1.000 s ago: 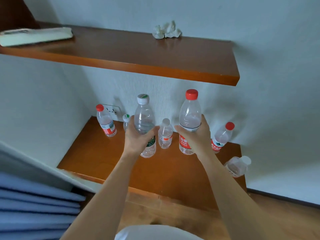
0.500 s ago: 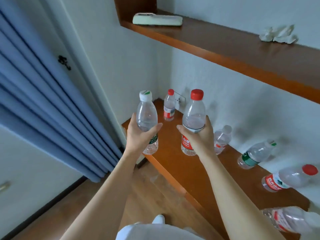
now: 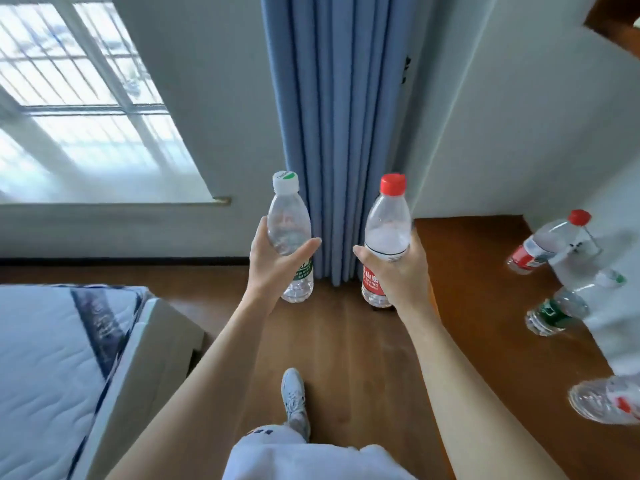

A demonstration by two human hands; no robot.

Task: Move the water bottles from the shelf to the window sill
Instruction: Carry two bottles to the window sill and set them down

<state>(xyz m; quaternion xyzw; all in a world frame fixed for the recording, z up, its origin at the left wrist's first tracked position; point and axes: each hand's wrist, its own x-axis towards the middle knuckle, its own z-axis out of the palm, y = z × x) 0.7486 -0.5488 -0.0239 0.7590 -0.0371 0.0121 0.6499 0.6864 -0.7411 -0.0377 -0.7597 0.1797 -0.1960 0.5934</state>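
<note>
Fingers point(image 3: 304, 245) of your left hand point(image 3: 273, 268) are wrapped round the green-label bottle point(image 3: 290, 237), and your right hand point(image 3: 398, 271) is closed the same way on the red-capped bottle point(image 3: 386, 240); both bottles are upright, in the air, well apart from the window sill point(image 3: 114, 202) at upper left. By my reading you're mid-carry: nothing shows on the sill, and at least three bottles wait on the shelf point(image 3: 485, 271) to your right, one red-capped point(image 3: 550, 245), one green-labelled point(image 3: 561, 311), one at the frame edge point(image 3: 606, 400)

Both held bottles point(image 3: 290, 233) now off the shelf point(image 3: 485, 271), before the curtain point(image 3: 332, 133), window sill point(image 3: 114, 203) newly in view.
</note>
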